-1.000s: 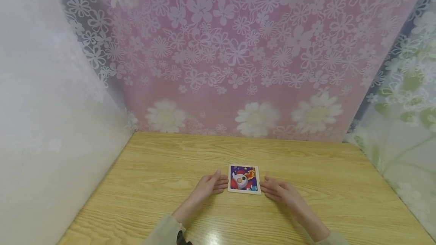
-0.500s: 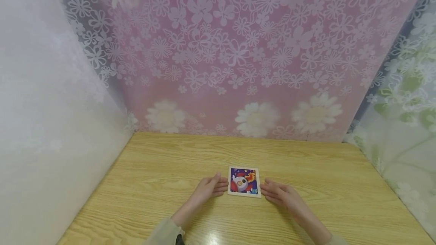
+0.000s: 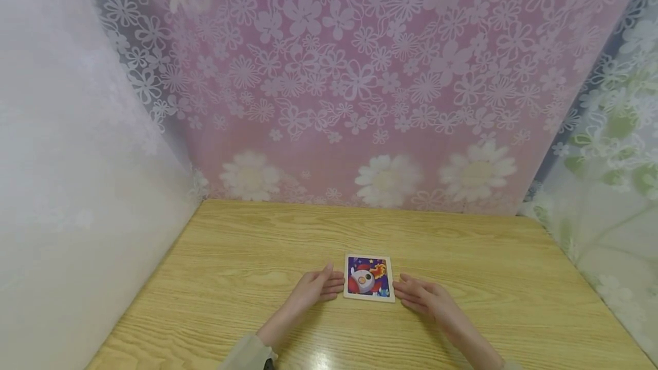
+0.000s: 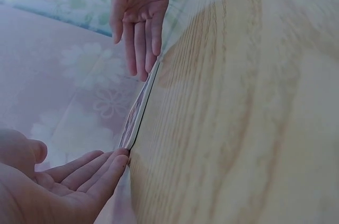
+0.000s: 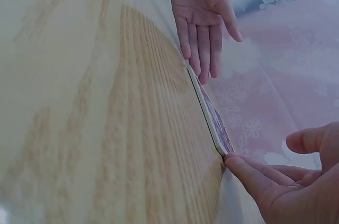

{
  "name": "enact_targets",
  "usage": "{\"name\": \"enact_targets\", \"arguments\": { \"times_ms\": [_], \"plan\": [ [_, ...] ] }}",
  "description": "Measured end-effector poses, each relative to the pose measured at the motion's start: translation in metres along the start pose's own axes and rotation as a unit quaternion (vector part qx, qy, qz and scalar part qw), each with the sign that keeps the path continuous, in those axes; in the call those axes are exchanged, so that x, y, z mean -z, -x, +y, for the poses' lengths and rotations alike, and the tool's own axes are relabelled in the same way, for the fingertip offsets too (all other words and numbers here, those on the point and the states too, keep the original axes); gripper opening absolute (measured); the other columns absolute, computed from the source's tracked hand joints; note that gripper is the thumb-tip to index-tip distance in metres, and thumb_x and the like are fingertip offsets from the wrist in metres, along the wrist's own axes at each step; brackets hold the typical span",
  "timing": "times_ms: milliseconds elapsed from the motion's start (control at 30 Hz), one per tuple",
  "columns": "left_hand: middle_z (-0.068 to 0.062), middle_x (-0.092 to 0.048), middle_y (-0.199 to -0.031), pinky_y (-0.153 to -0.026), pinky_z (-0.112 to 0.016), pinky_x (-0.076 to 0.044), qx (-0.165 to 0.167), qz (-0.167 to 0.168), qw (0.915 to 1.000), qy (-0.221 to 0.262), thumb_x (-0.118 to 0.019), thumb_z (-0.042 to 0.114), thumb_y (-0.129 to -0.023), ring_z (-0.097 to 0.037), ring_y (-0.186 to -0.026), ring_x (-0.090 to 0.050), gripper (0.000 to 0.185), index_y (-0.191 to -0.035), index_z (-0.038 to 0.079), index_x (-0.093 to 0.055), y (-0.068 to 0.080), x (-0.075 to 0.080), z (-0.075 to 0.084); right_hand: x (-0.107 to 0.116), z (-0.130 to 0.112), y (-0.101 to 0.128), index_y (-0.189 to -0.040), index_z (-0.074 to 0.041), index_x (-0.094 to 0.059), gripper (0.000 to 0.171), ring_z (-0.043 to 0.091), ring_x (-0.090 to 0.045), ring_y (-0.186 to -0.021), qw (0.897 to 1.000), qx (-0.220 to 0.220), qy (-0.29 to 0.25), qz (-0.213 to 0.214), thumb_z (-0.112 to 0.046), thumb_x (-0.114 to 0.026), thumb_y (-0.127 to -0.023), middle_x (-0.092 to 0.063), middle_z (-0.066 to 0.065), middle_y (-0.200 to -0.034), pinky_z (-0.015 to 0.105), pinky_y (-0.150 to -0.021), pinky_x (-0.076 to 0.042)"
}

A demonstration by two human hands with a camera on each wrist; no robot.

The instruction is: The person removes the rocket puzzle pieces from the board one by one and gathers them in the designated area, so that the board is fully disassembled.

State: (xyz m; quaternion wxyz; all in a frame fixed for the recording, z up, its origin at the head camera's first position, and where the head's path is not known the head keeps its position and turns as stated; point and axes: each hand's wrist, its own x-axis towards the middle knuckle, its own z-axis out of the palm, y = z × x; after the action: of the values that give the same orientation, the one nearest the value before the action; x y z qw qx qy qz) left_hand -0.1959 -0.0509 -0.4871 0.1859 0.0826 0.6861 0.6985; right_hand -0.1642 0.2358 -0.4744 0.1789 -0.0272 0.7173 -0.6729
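Note:
Flat on the table lies a square picture board [image 3: 368, 278] with a pale wooden border and a cartoon rocket with flames on dark purple. My left hand [image 3: 314, 290] touches its left edge with straight fingertips. Against the right edge rest the extended fingertips of my right hand [image 3: 424, 298]. In the left wrist view, the board [image 4: 140, 108] appears as a thin slab between both hands, its underside close over the wood grain. The right wrist view shows the same board [image 5: 211, 118] edge-on, and both palms face each other across it. Neither hand curls round it.
The wood-grain table [image 3: 277, 233] extends around the board on all sides. A pink flowered sheet [image 3: 334, 101] stands along its back edge. Pale sheets hang at the left [image 3: 87, 187] and the right [image 3: 612, 198].
The board has slid a short way toward the person, with both hands moving along at its sides. Their straight fingers keep the same pose.

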Motion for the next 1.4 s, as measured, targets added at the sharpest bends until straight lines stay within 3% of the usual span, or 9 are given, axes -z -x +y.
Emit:
{"name": "enact_targets", "arguments": {
  "times_ms": [500,800,967,1100,1267,1400],
  "plan": [
    [-0.027,-0.056,-0.12,-0.088,-0.037,-0.049,-0.003,-0.009,0.9999,0.004,-0.033,0.041,-0.099,-0.034,-0.109,-0.058,0.06,-0.123,-0.011,-0.051,0.008,-0.001,0.0,0.0,0.001,0.004,-0.137,0.014,-0.028,0.061,0.029,-0.049,-0.12,1.0,-0.008,-0.001,-0.007,-0.03,-0.044,-0.098,-0.032,0.025,-0.142,0.032,-0.094,-0.044],
    [-0.026,-0.057,-0.12,-0.087,-0.036,-0.049,0.005,-0.01,0.9999,0.005,-0.036,0.05,-0.095,-0.033,-0.107,-0.059,0.068,-0.122,-0.01,-0.052,0.009,-0.001,-0.001,0.0,0.0,0.007,-0.14,0.012,-0.024,0.062,0.028,-0.049,-0.121,1.0,-0.015,0.003,-0.018,-0.031,-0.042,-0.098,-0.041,0.025,-0.136,0.031,-0.093,-0.045],
    [-0.026,-0.057,-0.119,-0.087,-0.037,-0.049,0.003,-0.011,0.9999,-0.001,-0.035,0.047,-0.097,-0.033,-0.107,-0.059,0.065,-0.122,-0.01,-0.053,0.01,-0.001,0.0,0.001,0.0,0.007,-0.141,0.011,-0.022,0.062,0.029,-0.048,-0.121,1.0,-0.012,0.002,-0.028,-0.031,-0.041,-0.099,-0.04,0.025,-0.137,0.032,-0.094,-0.044],
    [-0.024,-0.058,-0.118,-0.088,-0.037,-0.049,0.001,-0.006,0.9997,-0.025,-0.034,0.044,-0.098,-0.032,-0.108,-0.059,0.06,-0.122,-0.008,-0.053,0.01,0.0,0.001,0.002,0.0,0.01,-0.139,0.013,-0.024,0.061,0.029,-0.048,-0.121,0.999,0.004,0.017,-0.026,-0.031,-0.04,-0.099,-0.036,0.026,-0.139,0.031,-0.093,-0.045],
    [-0.019,-0.059,-0.12,-0.093,-0.038,-0.046,-0.027,0.013,0.9968,-0.074,-0.038,0.042,-0.097,-0.03,-0.111,-0.057,0.053,-0.123,-0.002,-0.054,0.008,0.003,0.004,0.005,-0.003,0.013,-0.139,0.009,-0.029,0.058,0.031,-0.049,-0.12,1.0,0.018,0.019,-0.008,-0.029,-0.043,-0.098,-0.036,0.023,-0.14,0.031,-0.092,-0.045],
    [-0.012,-0.057,-0.126,-0.097,-0.039,-0.042,-0.067,0.023,0.9855,-0.154,-0.038,0.044,-0.097,-0.026,-0.115,-0.055,0.052,-0.127,0.005,-0.053,0.01,0.005,0.01,0.009,-0.007,0.013,-0.14,0.008,-0.03,0.057,0.034,-0.049,-0.12,0.999,0.026,0.022,-0.002,-0.03,-0.042,-0.098,-0.039,0.024,-0.138,0.034,-0.094,-0.045]
  ]
}}
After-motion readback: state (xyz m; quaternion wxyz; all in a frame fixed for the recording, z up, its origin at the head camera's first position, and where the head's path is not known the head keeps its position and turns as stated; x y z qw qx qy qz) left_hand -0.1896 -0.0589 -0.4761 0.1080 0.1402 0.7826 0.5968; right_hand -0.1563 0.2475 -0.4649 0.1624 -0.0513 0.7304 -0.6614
